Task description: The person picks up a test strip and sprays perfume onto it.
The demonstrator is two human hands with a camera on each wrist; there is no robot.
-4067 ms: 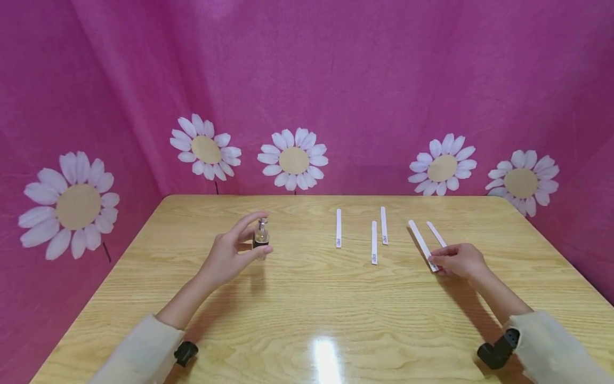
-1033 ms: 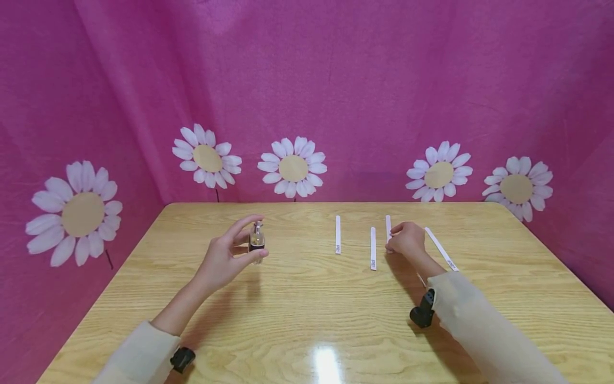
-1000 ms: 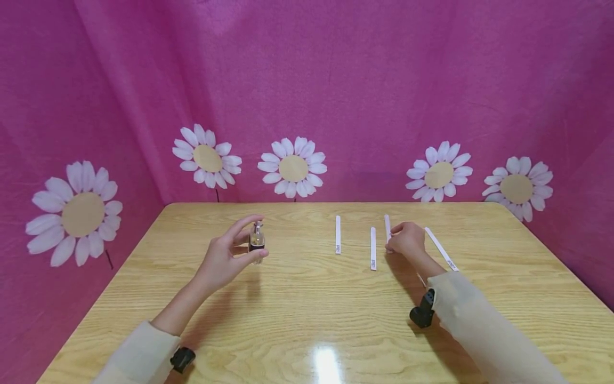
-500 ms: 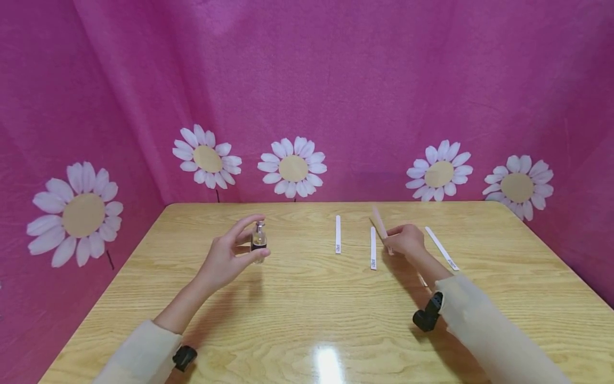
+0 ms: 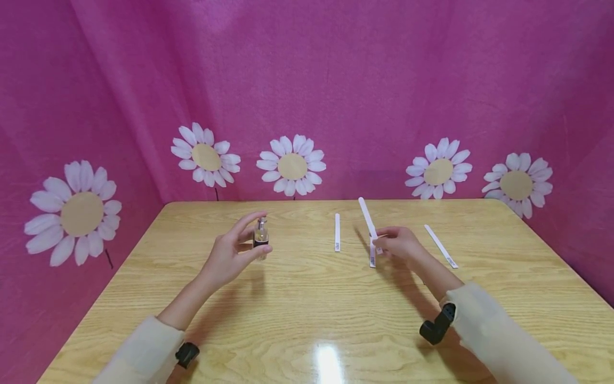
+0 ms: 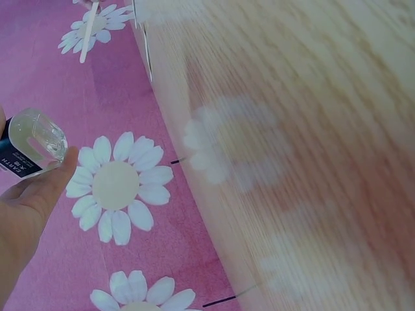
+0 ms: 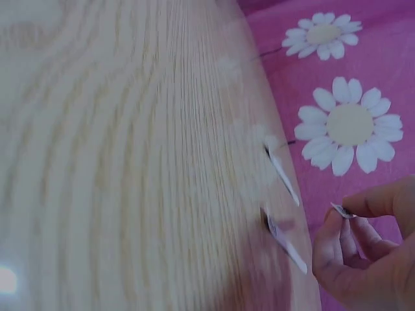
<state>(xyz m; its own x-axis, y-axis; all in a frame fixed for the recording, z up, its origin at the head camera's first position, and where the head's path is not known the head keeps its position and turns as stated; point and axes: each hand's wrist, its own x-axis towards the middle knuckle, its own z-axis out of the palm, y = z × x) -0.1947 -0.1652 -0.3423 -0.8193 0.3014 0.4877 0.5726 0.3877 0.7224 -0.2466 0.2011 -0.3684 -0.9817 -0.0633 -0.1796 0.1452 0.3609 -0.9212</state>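
A small clear glass perfume bottle (image 5: pixel 260 238) with a dark label and a metallic neck is held upright above the table by my left hand (image 5: pixel 229 255), thumb at its lower part and forefinger over its top. In the left wrist view the label of the bottle (image 6: pixel 29 144) shows. My right hand (image 5: pixel 400 244) pinches the lower end of a white paper strip (image 5: pixel 366 214), lifted and leaning left. Just beneath it lies a second printed strip (image 5: pixel 372 260), partly overlapped. In the right wrist view the pinched end of the strip (image 7: pixel 342 210) sits between thumb and finger.
On the wood-grain table (image 5: pixel 288 309) lie another white strip (image 5: pixel 337 232) left of the right hand and a slanted one (image 5: pixel 441 246) to its right. A magenta curtain (image 5: pixel 336 80) with daisies stands behind the table's far edge.
My right hand left a strip at the far right, moved left, took hold of another and raised it, now shifting it slightly further left. The left hand keeps the bottle nearly in place.
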